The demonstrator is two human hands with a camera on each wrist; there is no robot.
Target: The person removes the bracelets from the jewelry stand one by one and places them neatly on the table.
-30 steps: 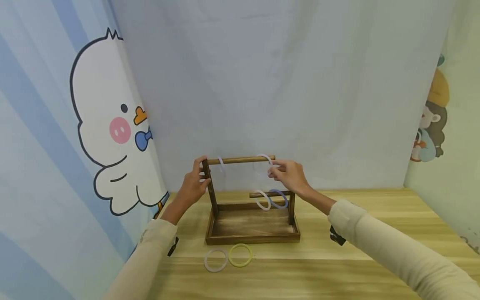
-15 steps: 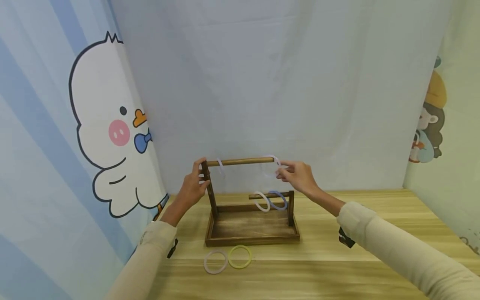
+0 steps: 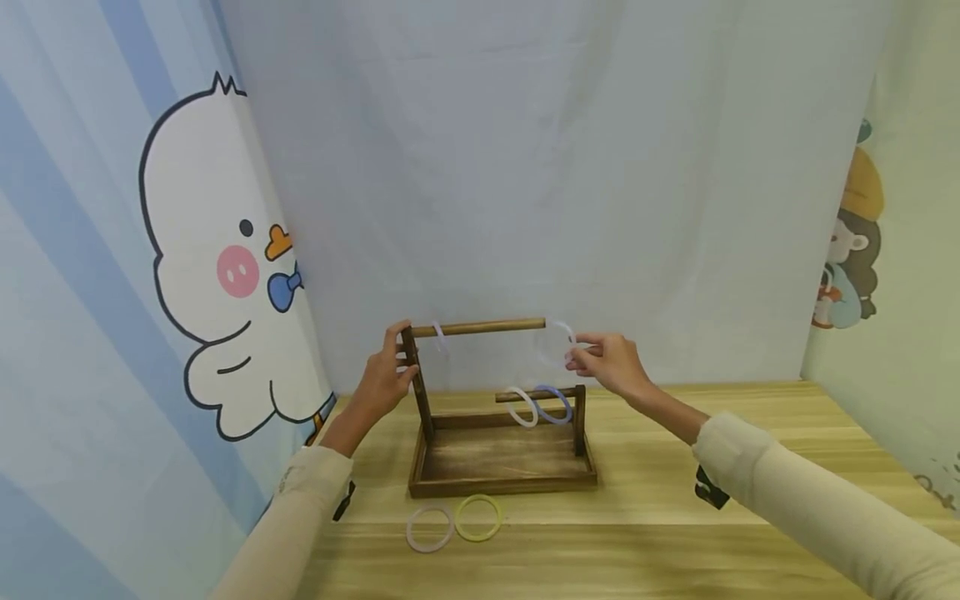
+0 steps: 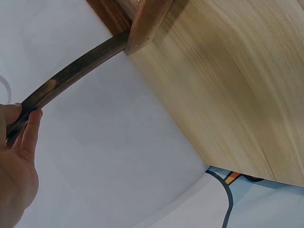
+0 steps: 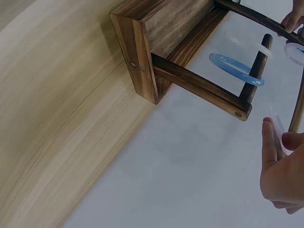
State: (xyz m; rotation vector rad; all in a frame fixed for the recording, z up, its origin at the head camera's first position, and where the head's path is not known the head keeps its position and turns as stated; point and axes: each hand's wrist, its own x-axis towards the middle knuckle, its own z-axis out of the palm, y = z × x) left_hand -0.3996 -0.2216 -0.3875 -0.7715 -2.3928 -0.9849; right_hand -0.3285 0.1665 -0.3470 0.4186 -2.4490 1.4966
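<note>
My left hand [image 3: 387, 373] grips the top of the tall left post of a dark wooden rack [image 3: 504, 485]; the left wrist view shows thumb and fingers on either side of this post [image 4: 71, 73]. My right hand [image 3: 611, 362] pinches a pale, translucent ring [image 3: 567, 332] just beyond the free right end of the upper bar [image 3: 487, 326]. Near that bar's left end hangs a lilac ring [image 3: 440, 337]. On the shorter lower bar hang a white ring [image 3: 533, 411] and a blue ring [image 3: 566, 408]. In the right wrist view the pinched ring looks thin and faint.
A pinkish ring [image 3: 410, 542] and a yellow ring [image 3: 478, 539] lie flat on the wooden table [image 3: 637, 533], in front of the rack's tray base. A grey curtain [image 3: 562, 167] hangs behind, and a cartoon-printed curtain [image 3: 195, 200] stands at the left.
My right hand has drawn the pale ring rightward along the upper bar and off its free end. The left hand keeps its grip on the post. The head view has shifted slightly.
</note>
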